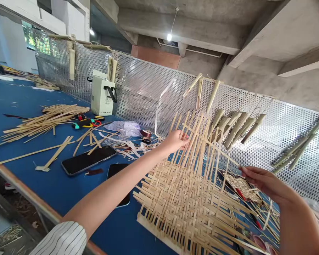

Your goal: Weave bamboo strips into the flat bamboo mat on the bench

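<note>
A half-woven mat of pale bamboo strips (186,202) lies on the blue table (42,177), its far strips standing up loose. My left hand (175,140) reaches over the mat and is closed around several of those raised strips near their upper part. My right hand (263,180) is at the mat's right side, fingers pinched on a thin strip that runs leftward into the weave.
Two dark phones (89,160) lie left of the mat. A pile of loose bamboo strips (45,118), scissors with coloured handles (89,123) and a white box (102,94) sit farther back. A perforated metal screen (149,88) with hanging bamboo bundles lines the table's far edge.
</note>
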Tool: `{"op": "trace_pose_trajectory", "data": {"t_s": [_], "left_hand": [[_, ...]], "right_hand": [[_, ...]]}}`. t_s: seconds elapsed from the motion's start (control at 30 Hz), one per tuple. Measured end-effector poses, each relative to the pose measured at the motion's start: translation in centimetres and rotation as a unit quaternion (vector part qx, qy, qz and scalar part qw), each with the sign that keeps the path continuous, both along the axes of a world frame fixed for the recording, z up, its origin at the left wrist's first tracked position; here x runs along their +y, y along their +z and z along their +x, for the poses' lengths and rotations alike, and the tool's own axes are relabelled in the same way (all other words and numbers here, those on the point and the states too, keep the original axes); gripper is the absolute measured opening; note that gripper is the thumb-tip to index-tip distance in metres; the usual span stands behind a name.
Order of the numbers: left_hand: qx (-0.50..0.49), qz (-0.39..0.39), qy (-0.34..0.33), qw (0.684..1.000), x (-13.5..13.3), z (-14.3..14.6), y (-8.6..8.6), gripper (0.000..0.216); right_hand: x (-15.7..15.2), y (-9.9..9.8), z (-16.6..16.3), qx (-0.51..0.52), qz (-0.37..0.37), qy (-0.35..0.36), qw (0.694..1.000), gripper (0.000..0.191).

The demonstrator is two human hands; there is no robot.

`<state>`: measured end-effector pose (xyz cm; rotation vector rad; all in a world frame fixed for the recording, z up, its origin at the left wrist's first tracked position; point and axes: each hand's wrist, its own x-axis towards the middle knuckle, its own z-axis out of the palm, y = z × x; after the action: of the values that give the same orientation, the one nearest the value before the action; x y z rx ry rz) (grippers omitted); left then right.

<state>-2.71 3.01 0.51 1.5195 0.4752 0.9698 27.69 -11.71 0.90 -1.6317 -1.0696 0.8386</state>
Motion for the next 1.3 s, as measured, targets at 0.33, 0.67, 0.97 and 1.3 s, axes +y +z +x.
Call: {"op": "trace_pose_trajectory", "data": {"t_s": [0.33,0.67,0.97,1.3], "left_hand": [[0.075,0.110,0.095,0.986,-0.1,0.4,-0.4,0.009],[-0.014,-0.056,0.059,0.997,-1.8,0.1,1.2,0.019],[-0.071,-0.062,0.084,0.992,-1.9,-0.1,1.2,0.046],[-0.108,-0.159,0.029,0.981,-1.5,-0.8,1.8,0.031]], "right_hand": [[0.2,1.2,-2.0,0.000,0.043,-0.021,0.999,0.029],[1.4,0.1,-2.6,0.027,0.039,-0.008,0.999,0.030],[1.8,-0.3,-2.8,0.021,0.059,0.005,0.998,0.029],[1.8,-0.4,-2.5,0.009,0.071,0.016,0.997,0.025]]}}
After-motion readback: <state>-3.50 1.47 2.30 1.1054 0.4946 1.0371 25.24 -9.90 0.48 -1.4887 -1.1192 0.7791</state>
